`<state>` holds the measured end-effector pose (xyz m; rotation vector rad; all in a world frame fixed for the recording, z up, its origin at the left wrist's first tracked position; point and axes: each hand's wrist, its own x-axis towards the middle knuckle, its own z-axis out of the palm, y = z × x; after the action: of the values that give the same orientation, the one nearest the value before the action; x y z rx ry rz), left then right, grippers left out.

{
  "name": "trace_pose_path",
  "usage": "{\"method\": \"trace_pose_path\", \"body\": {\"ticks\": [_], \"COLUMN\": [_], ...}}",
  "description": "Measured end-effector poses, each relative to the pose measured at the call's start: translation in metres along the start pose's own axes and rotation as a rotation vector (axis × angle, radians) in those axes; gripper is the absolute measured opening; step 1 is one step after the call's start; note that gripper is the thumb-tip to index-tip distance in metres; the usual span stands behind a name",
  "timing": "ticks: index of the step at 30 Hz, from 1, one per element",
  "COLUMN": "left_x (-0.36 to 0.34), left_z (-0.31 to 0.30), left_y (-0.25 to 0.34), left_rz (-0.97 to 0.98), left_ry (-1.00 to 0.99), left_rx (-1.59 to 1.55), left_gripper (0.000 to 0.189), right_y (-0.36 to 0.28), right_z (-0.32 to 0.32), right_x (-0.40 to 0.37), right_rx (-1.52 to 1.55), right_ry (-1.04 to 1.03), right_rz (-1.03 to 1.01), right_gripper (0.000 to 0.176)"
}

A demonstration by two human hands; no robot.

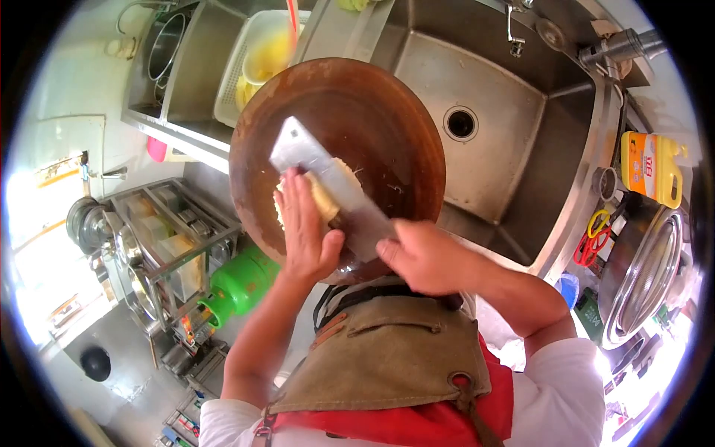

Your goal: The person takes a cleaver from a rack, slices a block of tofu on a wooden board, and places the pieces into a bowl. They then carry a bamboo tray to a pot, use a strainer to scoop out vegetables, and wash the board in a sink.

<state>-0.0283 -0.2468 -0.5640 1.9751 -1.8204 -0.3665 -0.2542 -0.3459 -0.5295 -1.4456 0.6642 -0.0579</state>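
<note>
My right hand (428, 257) grips a cleaver (346, 201), its broad steel blade slanting up and left over a round brown chopping board (395, 134). Beside the blade, my left hand (304, 223) lies along a pale yellow piece of food (322, 200), fingers together and thumb apart. The food sits between those fingers and the blade's near side. Thin pale shreds (279, 212) show at the left of my fingers and past the blade. The cleaver's handle is hidden inside my right fist.
Behind the board are a steel sink (477, 82) with a tap (514, 33) and a white basket (231, 82) holding a yellowish container. A green gas cylinder (242, 283) and a metal rack (175, 246) stand left. At right are a yellow jug (652, 170), red-handled scissors (592, 242) and steel bowls (644, 276).
</note>
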Motion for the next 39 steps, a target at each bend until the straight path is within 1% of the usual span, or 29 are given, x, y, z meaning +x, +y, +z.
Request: {"method": "trace_pose_path", "body": {"ticks": [1, 3, 4, 5, 7, 8, 9, 11, 13, 14, 15, 18, 21, 24, 27, 35, 39], "left_x": [-0.004, -0.012, -0.012, -0.014, -0.009, -0.003, 0.003, 0.009, 0.005, 0.005, 0.007, 0.008, 0.01, 0.01, 0.01, 0.009, 0.007], "left_z": [-0.003, -0.008, -0.011, -0.014, -0.013, -0.004, 0.0, 0.004, 0.009, 0.01, 0.011, 0.013, 0.012, 0.012, 0.011, 0.014, 0.017], "left_y": [0.001, 0.003, 0.004, 0.006, 0.009, 0.006, 0.007, 0.017, 0.014, 0.016, 0.019, 0.015, 0.013, 0.015, 0.015, 0.015, 0.016], "left_rz": [0.023, 0.065, 0.056, 0.05, -0.08, -0.065, -0.057, -0.095, -0.069, -0.099, -0.124, -0.093, -0.075, -0.087, -0.067, -0.073, -0.095], "left_ry": [0.114, 0.33, 0.309, 0.29, 0.156, 0.127, 0.071, -0.027, -0.003, 0.009, 0.019, 0.015, 0.009, -0.004, -0.002, 0.006, -0.004], "left_rx": [-0.046, -0.149, -0.033, 0.082, 0.154, 0.154, 0.17, 0.296, 0.278, 0.247, 0.213, 0.271, 0.269, 0.26, 0.268, 0.236, 0.2], "left_gripper": [0.084, 0.077, 0.07, 0.065, 0.061, 0.056, 0.052, 0.062, 0.063, 0.056, 0.053, 0.055, 0.055, 0.055, 0.055, 0.057, 0.057], "right_y": [-0.009, -0.033, -0.026, -0.018, -0.004, 0.002, 0.004, 0.014, 0.026, 0.031, 0.036, 0.044, 0.047, 0.05, 0.056, 0.051, 0.049], "right_z": [0.006, 0.006, 0.011, 0.011, 0.004, 0.003, -0.007, -0.019, -0.03, -0.034, -0.037, -0.044, -0.04, -0.039, -0.037, -0.037, -0.033], "right_x": [-0.003, -0.012, -0.012, -0.01, -0.002, 0.002, 0.002, -0.007, -0.019, -0.024, -0.027, -0.03, -0.03, -0.029, -0.031, -0.031, -0.018], "right_rx": [-0.129, 0.062, 0.041, 0.073, 0.128, 0.227, 0.387, 0.486, 0.493, 0.499, 0.499, 0.494, 0.464, 0.482, 0.494, 0.503, 0.461], "right_ry": [0.075, -0.048, -0.027, -0.037, -0.064, -0.026, -0.103, -0.069, 0.004, 0.041, 0.026, -0.004, -0.012, -0.028, -0.065, -0.088, -0.099], "right_rz": [-0.161, -0.064, -0.151, -0.106, -0.024, 0.036, 0.249, 0.308, 0.323, 0.33, 0.326, 0.308, 0.329, 0.297, 0.314, 0.3, 0.297], "right_gripper": [0.035, 0.033, 0.033, 0.033, 0.033, 0.032, 0.035, 0.036, 0.036, 0.036, 0.036, 0.039, 0.039, 0.039, 0.037, 0.032, 0.031]}}
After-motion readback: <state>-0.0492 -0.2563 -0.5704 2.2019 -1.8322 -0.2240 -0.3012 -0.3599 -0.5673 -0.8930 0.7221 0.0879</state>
